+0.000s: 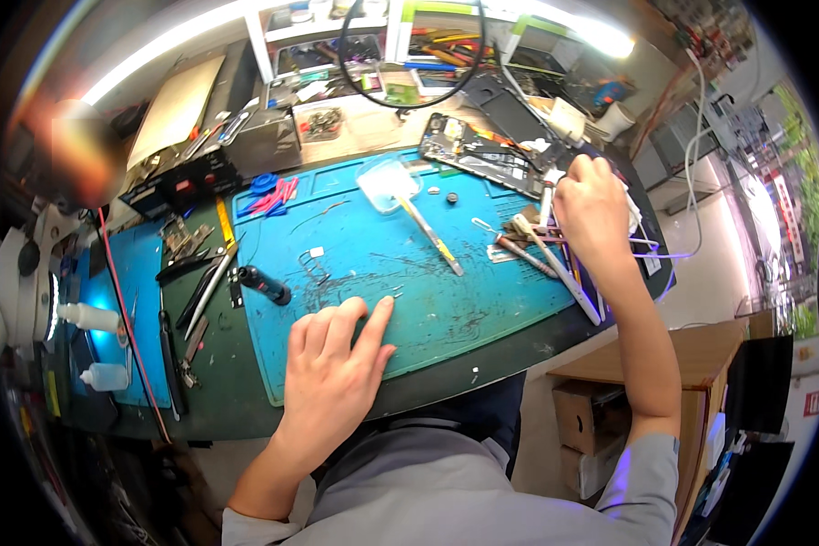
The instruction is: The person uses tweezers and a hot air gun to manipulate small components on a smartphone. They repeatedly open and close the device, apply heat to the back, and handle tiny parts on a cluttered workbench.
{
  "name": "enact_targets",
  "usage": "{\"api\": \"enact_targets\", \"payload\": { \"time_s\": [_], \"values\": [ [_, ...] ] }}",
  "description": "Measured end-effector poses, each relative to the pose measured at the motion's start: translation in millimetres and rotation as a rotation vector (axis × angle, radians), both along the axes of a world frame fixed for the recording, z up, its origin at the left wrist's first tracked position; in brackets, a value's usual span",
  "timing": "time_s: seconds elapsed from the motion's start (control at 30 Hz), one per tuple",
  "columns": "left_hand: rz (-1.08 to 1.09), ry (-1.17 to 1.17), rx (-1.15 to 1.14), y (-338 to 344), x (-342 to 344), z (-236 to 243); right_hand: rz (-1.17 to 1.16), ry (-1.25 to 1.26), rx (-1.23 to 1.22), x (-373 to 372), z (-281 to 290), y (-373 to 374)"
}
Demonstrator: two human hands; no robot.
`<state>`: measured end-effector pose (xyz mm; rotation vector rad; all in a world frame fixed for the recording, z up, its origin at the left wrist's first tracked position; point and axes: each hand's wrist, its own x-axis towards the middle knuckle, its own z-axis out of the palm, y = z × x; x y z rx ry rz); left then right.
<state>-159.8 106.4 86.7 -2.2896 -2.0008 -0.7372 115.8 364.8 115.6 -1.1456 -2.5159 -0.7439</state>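
Note:
My left hand lies flat on the teal work mat near its front edge, fingers apart, holding nothing; the fingertips sit close to some small screws and scraps. My right hand is stretched to the mat's far right, its fingers curled around a thin tool among loose tools. Just behind that hand lies an opened phone body with its insides showing. A flat metal spudger and a clear plastic piece rest mid-mat.
Tweezers and screwdrivers lie left of the mat beside a black cylinder. Blue and red picks sit at the mat's back left. Two white squeeze bottles stand far left. A wooden cabinet is right of the table.

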Motion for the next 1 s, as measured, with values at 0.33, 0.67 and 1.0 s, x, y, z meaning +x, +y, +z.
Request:
{"api": "enact_targets", "payload": {
  "time_s": [0.33,0.67,1.0],
  "values": [
    [0.019,0.023,-0.003,-2,-3,-6,0.189,0.694,-0.505,-35,23,-84],
    [0.009,-0.026,-0.037,-2,-4,-6,0.508,0.419,-0.608,-84,-14,-133],
    [0.016,-0.021,-0.050,0,-4,-5,0.646,0.389,-0.519,-99,-28,-123]
  ]
}}
